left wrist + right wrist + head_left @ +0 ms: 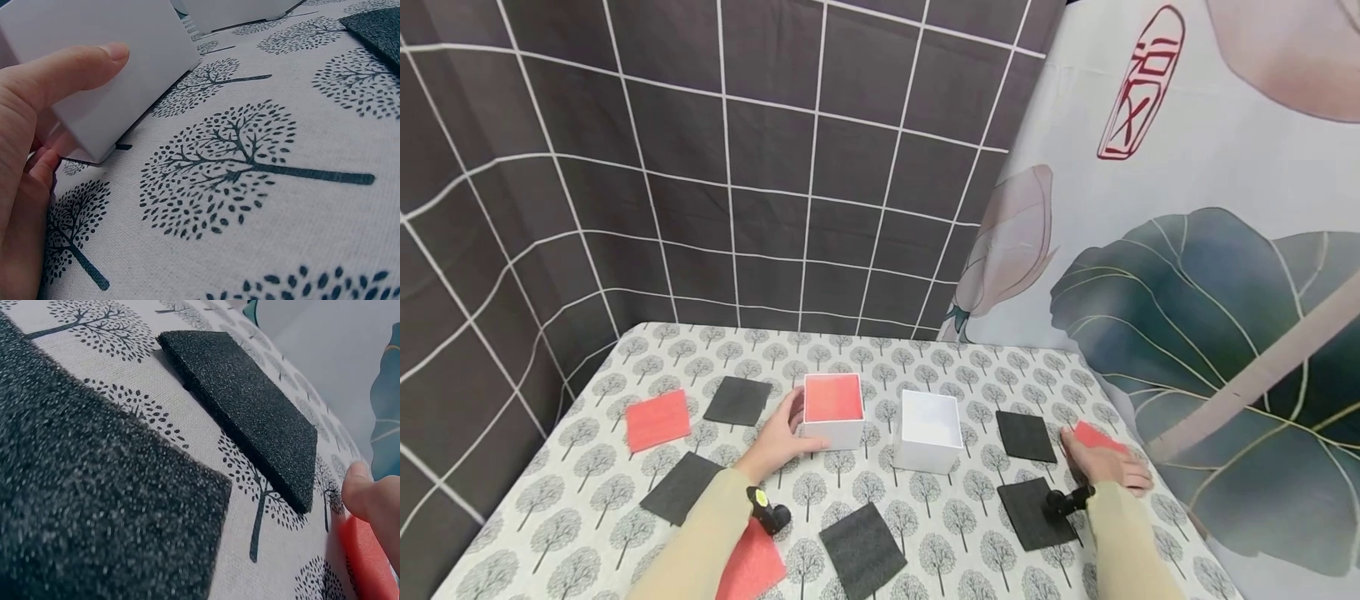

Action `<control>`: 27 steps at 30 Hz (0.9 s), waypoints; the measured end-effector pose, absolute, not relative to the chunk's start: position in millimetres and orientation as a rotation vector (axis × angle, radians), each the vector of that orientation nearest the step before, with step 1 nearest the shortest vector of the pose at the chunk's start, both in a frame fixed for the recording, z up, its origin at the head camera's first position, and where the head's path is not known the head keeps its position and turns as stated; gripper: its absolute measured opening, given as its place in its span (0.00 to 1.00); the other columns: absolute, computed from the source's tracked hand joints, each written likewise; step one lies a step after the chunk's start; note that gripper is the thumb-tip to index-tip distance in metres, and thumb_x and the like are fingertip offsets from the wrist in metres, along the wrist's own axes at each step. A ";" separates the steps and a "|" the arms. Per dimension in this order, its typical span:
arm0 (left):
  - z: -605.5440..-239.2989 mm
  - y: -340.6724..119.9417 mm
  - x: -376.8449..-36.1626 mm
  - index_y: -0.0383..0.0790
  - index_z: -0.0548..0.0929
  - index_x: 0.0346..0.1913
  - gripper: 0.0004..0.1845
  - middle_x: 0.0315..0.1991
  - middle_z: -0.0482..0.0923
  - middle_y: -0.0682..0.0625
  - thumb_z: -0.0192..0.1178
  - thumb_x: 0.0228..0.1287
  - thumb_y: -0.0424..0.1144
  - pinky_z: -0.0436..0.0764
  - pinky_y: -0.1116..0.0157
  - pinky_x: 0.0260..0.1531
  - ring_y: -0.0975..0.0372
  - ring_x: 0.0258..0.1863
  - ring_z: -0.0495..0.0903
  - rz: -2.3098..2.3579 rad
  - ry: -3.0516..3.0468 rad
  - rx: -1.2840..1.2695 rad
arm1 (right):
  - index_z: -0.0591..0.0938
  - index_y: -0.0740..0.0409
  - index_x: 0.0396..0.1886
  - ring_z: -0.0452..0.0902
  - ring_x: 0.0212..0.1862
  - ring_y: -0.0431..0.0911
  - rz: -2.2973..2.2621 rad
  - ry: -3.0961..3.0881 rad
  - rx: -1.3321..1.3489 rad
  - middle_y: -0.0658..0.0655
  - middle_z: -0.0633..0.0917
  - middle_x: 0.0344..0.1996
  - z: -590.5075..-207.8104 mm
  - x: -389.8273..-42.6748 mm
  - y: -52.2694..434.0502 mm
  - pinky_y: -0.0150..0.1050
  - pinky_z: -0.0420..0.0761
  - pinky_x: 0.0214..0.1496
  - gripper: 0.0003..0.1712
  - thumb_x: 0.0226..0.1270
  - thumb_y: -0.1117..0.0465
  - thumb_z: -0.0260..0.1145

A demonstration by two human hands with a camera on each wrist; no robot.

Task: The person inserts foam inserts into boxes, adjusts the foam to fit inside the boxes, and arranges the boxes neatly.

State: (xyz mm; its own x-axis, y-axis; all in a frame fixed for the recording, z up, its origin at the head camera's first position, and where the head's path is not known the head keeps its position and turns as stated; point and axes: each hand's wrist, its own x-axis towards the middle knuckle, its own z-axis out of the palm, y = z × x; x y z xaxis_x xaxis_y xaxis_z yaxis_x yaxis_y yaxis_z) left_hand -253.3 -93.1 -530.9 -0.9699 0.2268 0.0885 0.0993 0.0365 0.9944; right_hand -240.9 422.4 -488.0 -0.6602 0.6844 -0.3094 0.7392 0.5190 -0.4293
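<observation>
My left hand (781, 439) holds a small white box (842, 437) at its left side, thumb across the front face and fingers around the left and back. Inside that box lies a red foam square (833, 396). In the left wrist view the thumb presses flat on the box's white wall (134, 81). On the right, my right hand (1103, 467) reaches over another red foam square (1092, 433), partly covering it. Its thumb stands apart from the fingers, close above the red foam (370, 553) in the right wrist view.
A second white box (929, 454) stands right of the first, its inside white. Black foam squares (1027, 436) lie near both hands, one (1033, 512) beneath the right wrist. More red squares (657, 420) lie at the left. Curtains hang behind the tree-patterned tablecloth (808, 492).
</observation>
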 end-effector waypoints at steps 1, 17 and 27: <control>-530.5 -92.7 -253.1 0.42 0.49 0.72 0.60 0.68 0.55 0.44 0.78 0.36 0.38 0.62 0.63 0.63 0.53 0.66 0.59 2.085 2.193 0.344 | 0.24 0.85 0.59 0.20 0.61 0.79 -0.822 2.641 1.250 0.88 0.26 0.57 -488.4 -240.5 422.7 0.68 0.28 0.63 0.78 0.47 0.22 0.51; -524.7 -93.3 -251.1 0.43 0.49 0.72 0.59 0.68 0.55 0.45 0.77 0.36 0.35 0.65 0.63 0.62 0.54 0.66 0.59 2.094 2.169 0.334 | 0.37 0.88 0.62 0.38 0.61 0.77 -0.798 2.730 1.259 0.88 0.43 0.57 -486.0 -237.8 427.8 0.67 0.46 0.62 0.69 0.49 0.33 0.57; -531.6 -93.2 -253.2 0.43 0.49 0.72 0.60 0.68 0.55 0.45 0.77 0.37 0.37 0.64 0.62 0.62 0.54 0.66 0.59 2.096 2.182 0.341 | 0.52 0.89 0.55 0.55 0.49 0.69 -0.734 2.928 1.184 0.81 0.60 0.45 -482.3 -228.1 427.1 0.62 0.70 0.43 0.60 0.51 0.34 0.57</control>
